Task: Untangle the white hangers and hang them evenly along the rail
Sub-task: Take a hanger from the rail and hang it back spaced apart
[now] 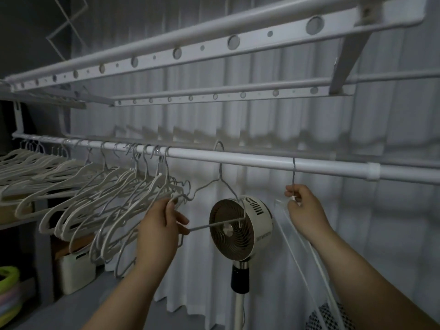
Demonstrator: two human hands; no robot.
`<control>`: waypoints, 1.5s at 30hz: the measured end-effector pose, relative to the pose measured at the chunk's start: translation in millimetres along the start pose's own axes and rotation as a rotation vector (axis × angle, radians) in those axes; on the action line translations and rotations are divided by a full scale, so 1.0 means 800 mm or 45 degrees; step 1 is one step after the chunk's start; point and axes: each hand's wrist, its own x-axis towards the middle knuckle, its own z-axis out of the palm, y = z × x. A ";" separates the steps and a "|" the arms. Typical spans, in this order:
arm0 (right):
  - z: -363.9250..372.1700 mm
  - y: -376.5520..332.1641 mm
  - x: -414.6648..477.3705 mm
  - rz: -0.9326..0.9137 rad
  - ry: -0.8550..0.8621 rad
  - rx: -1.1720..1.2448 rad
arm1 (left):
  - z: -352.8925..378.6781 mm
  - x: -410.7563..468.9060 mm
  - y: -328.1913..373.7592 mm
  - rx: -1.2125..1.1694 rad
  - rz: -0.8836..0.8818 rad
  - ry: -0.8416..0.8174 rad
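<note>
The room is dim, with a long white curtain [357, 139] across the back. A white drying rack [214, 44] with round holes hangs up high. Below it a white rail [250, 158] runs from side to side.

Low on the left, a white box [76, 270] sits under a shelf. Above it, a big bunch of white hangers [95, 186] hangs on the left part of the rail. They are packed close and lean into each other.

The left hand [159, 225] is just beside the bunch. Its fingers are curled round the left end of a single hanger [220, 172]. This hanger's hook sits on the rail, apart from the bunch.

Behind that hanger stands a round fan [228, 239] on a pole. There is small writing on the fan's side, but it is too blurry to read.

Further right, the right hand [307, 210] pinches the thin neck of another hanger [294, 177]. Its hook is over the rail, well apart from the others. The white body of this hanger hangs down along the arm.
</note>
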 end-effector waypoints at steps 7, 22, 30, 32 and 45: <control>-0.005 -0.003 -0.008 -0.064 -0.014 -0.009 | 0.000 -0.001 -0.013 0.047 -0.027 -0.027; 0.034 -0.157 -0.097 -0.319 -0.661 -0.400 | -0.232 -0.043 -0.029 0.078 -0.084 -0.095; 0.132 -0.178 -0.179 0.112 -1.393 0.023 | -0.381 -0.081 -0.025 -0.146 -0.432 -0.176; 0.138 -0.185 -0.202 0.169 -1.502 0.177 | -0.403 -0.087 -0.032 -0.160 -0.478 -0.211; 0.096 -0.221 -0.273 0.267 -1.202 0.377 | -0.370 -0.103 -0.056 0.413 -0.402 -0.311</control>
